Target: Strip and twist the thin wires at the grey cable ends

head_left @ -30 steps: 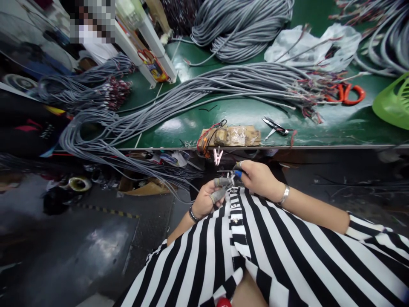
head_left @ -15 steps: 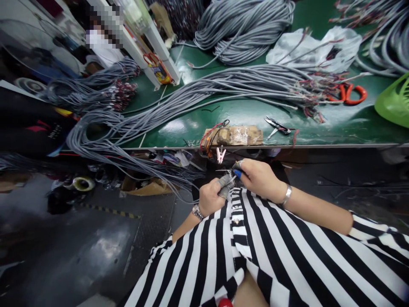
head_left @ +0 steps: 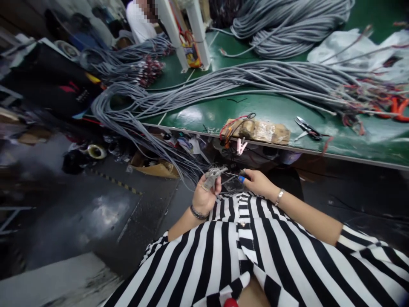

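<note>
My left hand (head_left: 206, 194) is closed, its taped fingers pinching the end of a grey cable (head_left: 214, 172) just above my striped shirt. My right hand (head_left: 257, 182) is closed beside it, with a blue-tipped finger, gripping thin wires (head_left: 230, 175) that run across to the left hand. Both hands sit close together below the bench edge. Above them a pink clip (head_left: 240, 146) hangs from a taped brown block (head_left: 262, 131) with red and black wires on the green bench (head_left: 211, 115).
Long bundles of grey cable (head_left: 255, 79) cross the bench and drape over its left edge toward the floor. Small snips (head_left: 307, 128) lie right of the block. Big cable coils (head_left: 287, 21) lie at the back. A person in white sits at top left. Cardboard and tape rolls clutter the floor.
The view has swung left and tilted. My left hand has lifted and turned, bringing the cable end up, while my right hand stays pinched beside it.
</note>
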A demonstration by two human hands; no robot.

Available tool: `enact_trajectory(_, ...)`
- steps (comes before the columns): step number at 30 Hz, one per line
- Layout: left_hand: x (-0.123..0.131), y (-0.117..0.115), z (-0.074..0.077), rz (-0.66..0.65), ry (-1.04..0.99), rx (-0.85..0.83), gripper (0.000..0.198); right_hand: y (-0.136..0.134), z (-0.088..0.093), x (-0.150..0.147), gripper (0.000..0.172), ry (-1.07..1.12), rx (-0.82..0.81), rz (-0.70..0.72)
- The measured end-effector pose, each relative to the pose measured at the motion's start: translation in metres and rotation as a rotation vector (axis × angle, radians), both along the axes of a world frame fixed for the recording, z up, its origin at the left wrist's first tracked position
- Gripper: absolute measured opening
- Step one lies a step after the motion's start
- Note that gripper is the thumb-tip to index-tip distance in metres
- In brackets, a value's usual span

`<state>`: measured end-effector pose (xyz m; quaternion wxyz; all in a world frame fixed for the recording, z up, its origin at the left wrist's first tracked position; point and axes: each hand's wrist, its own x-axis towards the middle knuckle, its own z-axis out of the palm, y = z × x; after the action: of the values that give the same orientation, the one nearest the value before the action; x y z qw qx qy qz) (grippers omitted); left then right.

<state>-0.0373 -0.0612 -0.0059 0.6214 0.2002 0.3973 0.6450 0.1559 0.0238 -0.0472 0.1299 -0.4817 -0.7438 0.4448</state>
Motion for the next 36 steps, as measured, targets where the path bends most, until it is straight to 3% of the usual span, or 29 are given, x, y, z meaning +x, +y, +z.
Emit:
enact_trajectory(5, -0.002, 0.008, 0.013, 0.059, -0.138, -0.032, 0.019, -0.011, 0.032, -0.023, 0.048, 0.698, -0.419, 0.007)
enact_trajectory(7, 0.003, 0.009, 0.013, 0.067, -0.096, 0.009, 0.022, -0.015, 0.046, -0.038, 0.058, 0.869, -0.487, 0.018)
enact_trajectory(10, 0.010, 0.011, 0.009, 0.086, 0.013, 0.060, 0.032, -0.019, 0.057, -0.056, 0.054, 1.033, -0.464, -0.096)
enact_trajectory(13, 0.010, 0.012, 0.007, 0.117, 0.213, 0.091, 0.032, -0.020, 0.055, -0.062, 0.047, 1.059, -0.483, -0.203)
enact_trajectory(18, 0.002, 0.011, 0.011, 0.212, 0.594, 0.217, 0.018, -0.020, 0.053, -0.057, 0.041, 0.991, -0.585, -0.248)
enact_trajectory(25, 0.007, 0.019, 0.008, 0.068, 0.290, 0.118, 0.030, -0.017, 0.059, -0.060, 0.042, 1.070, -0.513, -0.267)
enact_trajectory(30, 0.011, 0.023, 0.006, 0.046, 0.277, 0.084, 0.031, -0.011, 0.050, -0.064, 0.036, 1.082, -0.462, -0.299)
enact_trajectory(36, 0.011, 0.024, -0.002, 0.283, 0.397, 0.088, 0.023, -0.008, 0.048, -0.060, 0.031, 0.991, -0.322, -0.339)
